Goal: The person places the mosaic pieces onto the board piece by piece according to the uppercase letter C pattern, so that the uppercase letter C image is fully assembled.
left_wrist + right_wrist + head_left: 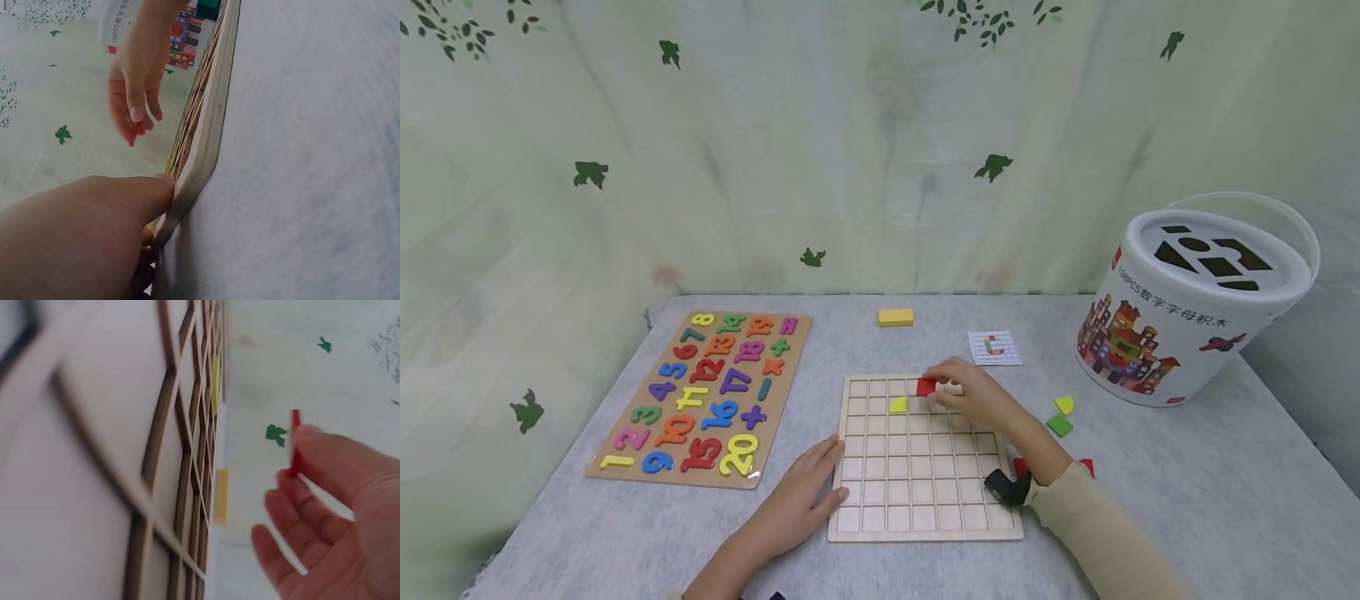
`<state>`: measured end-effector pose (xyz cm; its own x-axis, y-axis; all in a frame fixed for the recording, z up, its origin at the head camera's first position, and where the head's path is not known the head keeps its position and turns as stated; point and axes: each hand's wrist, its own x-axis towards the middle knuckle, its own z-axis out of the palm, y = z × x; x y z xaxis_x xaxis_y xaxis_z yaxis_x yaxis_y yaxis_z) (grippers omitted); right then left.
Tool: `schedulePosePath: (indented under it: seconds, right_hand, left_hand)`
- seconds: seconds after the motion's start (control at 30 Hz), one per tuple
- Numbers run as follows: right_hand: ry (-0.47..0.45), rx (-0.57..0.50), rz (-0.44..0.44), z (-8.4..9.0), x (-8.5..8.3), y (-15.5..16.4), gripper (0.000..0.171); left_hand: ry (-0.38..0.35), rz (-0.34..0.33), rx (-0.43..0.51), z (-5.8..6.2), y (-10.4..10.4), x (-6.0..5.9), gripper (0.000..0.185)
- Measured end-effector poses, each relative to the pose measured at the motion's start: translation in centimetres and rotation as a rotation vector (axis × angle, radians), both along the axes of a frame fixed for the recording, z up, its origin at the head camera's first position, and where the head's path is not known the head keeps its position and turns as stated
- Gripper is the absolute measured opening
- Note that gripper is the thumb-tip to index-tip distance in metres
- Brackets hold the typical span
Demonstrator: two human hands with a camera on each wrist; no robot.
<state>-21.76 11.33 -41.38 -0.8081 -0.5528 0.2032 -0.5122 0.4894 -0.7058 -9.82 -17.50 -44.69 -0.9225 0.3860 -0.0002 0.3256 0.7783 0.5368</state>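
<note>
The right hand [977,398] pinched a flat red tile [927,386] above the square wooden grid board [925,492]. The left hand [805,492], fingers straight, pressed the board's left edge.

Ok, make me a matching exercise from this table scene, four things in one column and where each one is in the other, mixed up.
Things:
1. red piece
2. yellow piece
3. number puzzle board
4. white bucket

Places:
A. lying in a cell of the grid board
B. at the table's right rear
C. pinched in the right hand
D. left of the grid board

Pairs: 1-C, 2-A, 3-D, 4-B
</note>
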Motion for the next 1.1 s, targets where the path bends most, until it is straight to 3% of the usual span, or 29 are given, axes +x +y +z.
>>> schedulePosePath:
  seconds: [0.4, 0.77, 1.1]
  right_hand:
    - [-0.044, 0.104, 0.029, -2.1, -0.8, -0.8, 0.027]
    - [-0.035, 0.097, 0.019, -2.4, -1.0, -1.1, 0.017]
    - [-0.031, 0.108, 0.024, -2.4, -0.9, -1.3, 0.021]
  left_hand:
    - [-0.004, 0.000, -0.014, 0.0, -0.2, -0.2, 0.061]
    - [0.009, 0.001, -0.011, -0.2, -0.1, -0.1, 0.061]
    - [0.015, -0.014, -0.010, -0.1, -0.1, -0.1, 0.061]
